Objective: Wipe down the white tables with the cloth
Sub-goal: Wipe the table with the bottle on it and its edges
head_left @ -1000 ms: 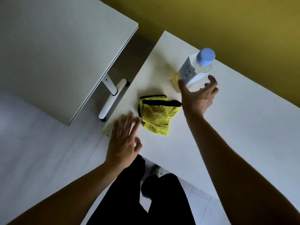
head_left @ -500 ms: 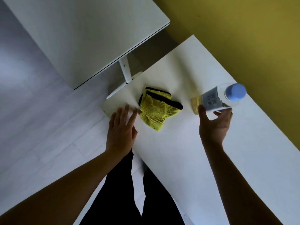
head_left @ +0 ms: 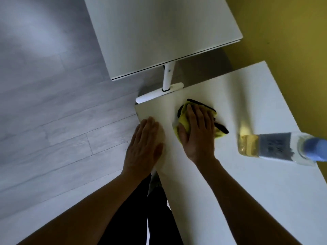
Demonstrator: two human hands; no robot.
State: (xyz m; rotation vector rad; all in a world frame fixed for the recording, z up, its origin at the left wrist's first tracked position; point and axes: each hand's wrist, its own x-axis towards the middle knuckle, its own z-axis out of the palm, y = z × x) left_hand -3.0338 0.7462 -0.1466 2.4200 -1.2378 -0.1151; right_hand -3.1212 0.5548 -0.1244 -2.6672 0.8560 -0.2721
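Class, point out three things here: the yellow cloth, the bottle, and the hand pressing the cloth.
yellow cloth (head_left: 183, 121): head view, on its left fold.
bottle (head_left: 272, 146): head view, on its label.
right hand (head_left: 199, 133): head view, on its back.

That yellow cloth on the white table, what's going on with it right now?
A person is standing at the near white table, about to wipe it. The right hand lies flat on the yellow cloth, pressing it to the tabletop near the corner. The left hand rests flat on the table's edge beside it. A bottle with a blue cap stands untouched to the right. A second white table is beyond.
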